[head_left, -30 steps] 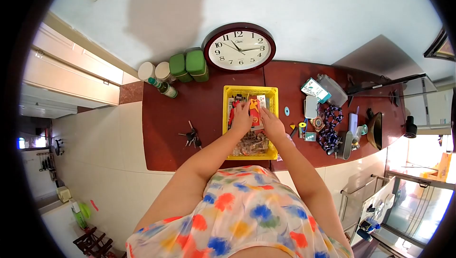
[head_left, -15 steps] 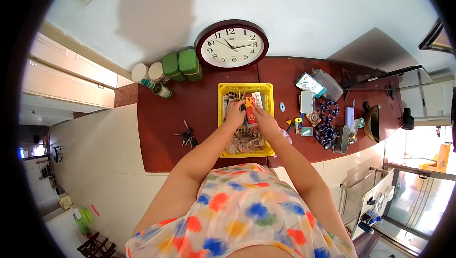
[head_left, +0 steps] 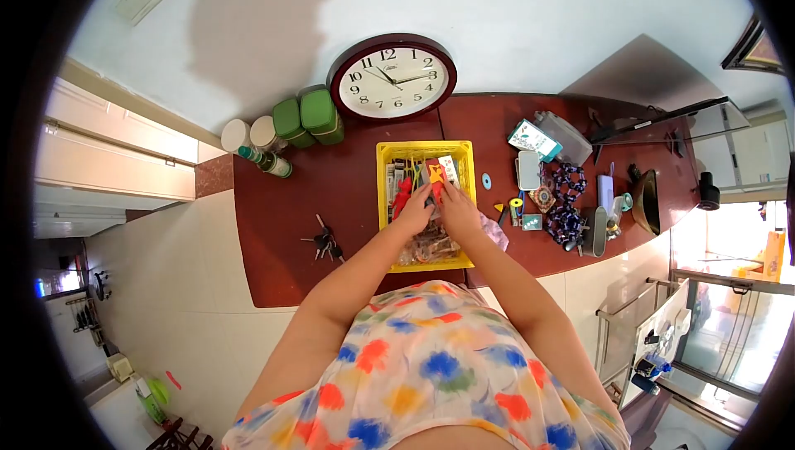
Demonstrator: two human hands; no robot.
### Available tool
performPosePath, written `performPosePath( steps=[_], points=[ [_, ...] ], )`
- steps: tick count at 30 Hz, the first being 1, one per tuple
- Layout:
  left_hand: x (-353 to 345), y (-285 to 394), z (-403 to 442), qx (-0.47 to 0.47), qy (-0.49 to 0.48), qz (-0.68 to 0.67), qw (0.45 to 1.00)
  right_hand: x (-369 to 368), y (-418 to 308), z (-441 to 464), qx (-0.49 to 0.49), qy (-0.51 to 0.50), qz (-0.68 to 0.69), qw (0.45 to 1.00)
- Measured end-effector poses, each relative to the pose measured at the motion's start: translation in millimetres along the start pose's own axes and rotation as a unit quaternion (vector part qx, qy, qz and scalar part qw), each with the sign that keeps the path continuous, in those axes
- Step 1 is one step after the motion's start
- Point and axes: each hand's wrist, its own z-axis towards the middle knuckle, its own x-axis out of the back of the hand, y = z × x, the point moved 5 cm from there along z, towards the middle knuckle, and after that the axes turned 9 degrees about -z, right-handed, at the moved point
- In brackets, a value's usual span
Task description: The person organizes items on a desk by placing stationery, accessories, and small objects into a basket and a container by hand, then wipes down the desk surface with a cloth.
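A yellow basket [head_left: 466,152] full of small items stands on the dark red table. Over its middle, my left hand [head_left: 416,214] has its fingers bent around something small and dark that I cannot make out. My right hand [head_left: 458,211] is beside it, fingers closed on the lower end of a red packet [head_left: 436,175] with a yellow figure. A red item [head_left: 402,196] lies to the left in the basket, and a white box [head_left: 449,168] lies behind the packet. Clear plastic bags [head_left: 429,249] fill the front part, partly under my wrists.
Keys [head_left: 325,240] lie left of the basket. A clock [head_left: 392,77], green canisters [head_left: 320,115] and a bottle [head_left: 267,162] stand at the back. To the right are a tape roll [head_left: 516,203], a beaded string [head_left: 566,216], a grey container [head_left: 594,231] and a bowl [head_left: 648,203].
Both hands have drawn closer together and towards the front of the basket, and my right hand has closed on the red packet. The whole view has shifted slightly.
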Motion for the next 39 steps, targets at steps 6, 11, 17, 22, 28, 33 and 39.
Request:
performPosePath(
  steps=[6,11,17,22,28,33,39],
  points=[
    [12,18,1,0.086,0.037,-0.031,0.995,23,12,-15,0.036,0.040,0.063,0.997],
    [19,37,-13,0.066,0.103,0.003,0.993,47,30,-29,0.002,0.092,0.126,0.988],
    [-4,10,-12,0.034,0.099,-0.092,0.990,45,15,-30,0.092,0.060,0.161,0.981],
    [5,-9,-35,0.027,0.140,-0.084,0.986,27,3,-35,0.112,0.032,0.208,0.971],
    [2,14,-81,0.007,0.038,0.213,0.976,18,10,-43,0.092,0.025,0.224,0.970],
    [-5,16,-83,-0.003,0.055,0.268,0.962,9,-8,-33,0.150,-0.028,0.194,0.969],
    [-12,11,-95,-0.073,0.093,0.254,0.960,-8,-23,-23,0.178,-0.037,0.183,0.966]
  ],
)
